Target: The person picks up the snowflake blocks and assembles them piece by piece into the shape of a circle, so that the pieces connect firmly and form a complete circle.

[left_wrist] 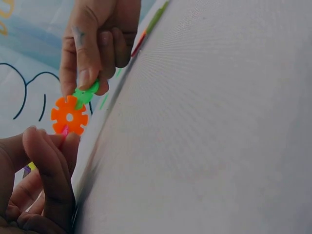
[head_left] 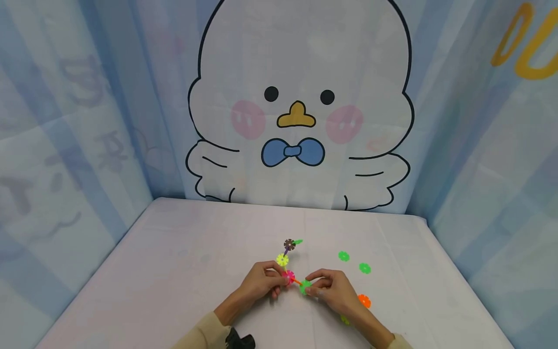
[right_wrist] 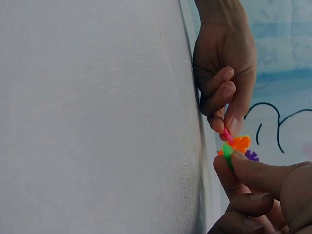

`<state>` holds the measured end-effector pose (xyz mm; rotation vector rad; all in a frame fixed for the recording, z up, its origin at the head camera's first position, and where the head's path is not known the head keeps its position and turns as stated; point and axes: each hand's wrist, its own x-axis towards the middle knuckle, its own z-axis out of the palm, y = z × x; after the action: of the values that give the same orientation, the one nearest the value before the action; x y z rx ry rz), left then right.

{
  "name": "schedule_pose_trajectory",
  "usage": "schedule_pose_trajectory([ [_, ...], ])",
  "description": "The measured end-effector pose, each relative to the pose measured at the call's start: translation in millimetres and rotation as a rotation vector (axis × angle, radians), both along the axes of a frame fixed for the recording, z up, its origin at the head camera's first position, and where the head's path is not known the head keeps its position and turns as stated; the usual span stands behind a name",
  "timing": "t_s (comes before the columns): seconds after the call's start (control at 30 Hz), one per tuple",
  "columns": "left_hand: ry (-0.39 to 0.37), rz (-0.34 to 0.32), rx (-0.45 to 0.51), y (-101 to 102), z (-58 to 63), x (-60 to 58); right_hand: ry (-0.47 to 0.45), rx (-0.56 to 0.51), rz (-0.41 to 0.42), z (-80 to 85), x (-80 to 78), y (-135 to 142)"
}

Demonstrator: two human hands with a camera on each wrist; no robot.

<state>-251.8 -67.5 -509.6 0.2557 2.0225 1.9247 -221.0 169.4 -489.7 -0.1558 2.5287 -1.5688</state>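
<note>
My left hand (head_left: pixel 260 282) pinches a pink notched snowflake disc (head_left: pixel 289 277) between thumb and fingers. An orange disc (left_wrist: pixel 58 116) joins the pink one and spans the small space between my hands. At its other edge is a green disc (left_wrist: pixel 87 91), overlapping the orange one in the left wrist view and pinched by my right hand (head_left: pixel 334 291). From the pink disc a chain runs away from me: a yellow disc (head_left: pixel 282 260), a purple one (head_left: pixel 286 251), a brown one (head_left: pixel 289 245) and a green one at the tip (head_left: pixel 298 241).
To the right lie two loose green discs (head_left: pixel 344 256), with an orange disc (head_left: pixel 364 301) beside my right wrist. A yellow-green disc (head_left: pixel 345 320) is partly hidden under that forearm. Printed curtains (head_left: pixel 301 184) border the white table (head_left: pixel 196 252) at the back and sides.
</note>
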Motion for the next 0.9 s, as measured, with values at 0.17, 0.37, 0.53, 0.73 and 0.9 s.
schedule_pose_trajectory([
  [0.17, 0.006, -0.007, 0.008, -0.4, -1.1, -1.2, 0.004, -0.006, 0.003, -2.2, -0.9, -1.2],
  [0.37, -0.011, 0.001, 0.008, 0.5, -1.7, -2.2, -0.012, -0.014, 0.003, -3.2, -3.7, -0.7],
  [0.53, -0.002, -0.005, 0.012, 0.4, -2.6, -3.3, -0.036, -0.022, 0.042, -0.4, -5.5, 2.4],
  [0.73, 0.002, -0.002, 0.014, 0.0, -2.3, -3.7, 0.007, 0.032, 0.058, -1.2, -7.3, 1.7],
  [0.9, 0.006, 0.001, 0.013, 0.6, -2.0, -3.7, 0.100, 0.108, 0.031, -1.7, -7.6, -1.0],
])
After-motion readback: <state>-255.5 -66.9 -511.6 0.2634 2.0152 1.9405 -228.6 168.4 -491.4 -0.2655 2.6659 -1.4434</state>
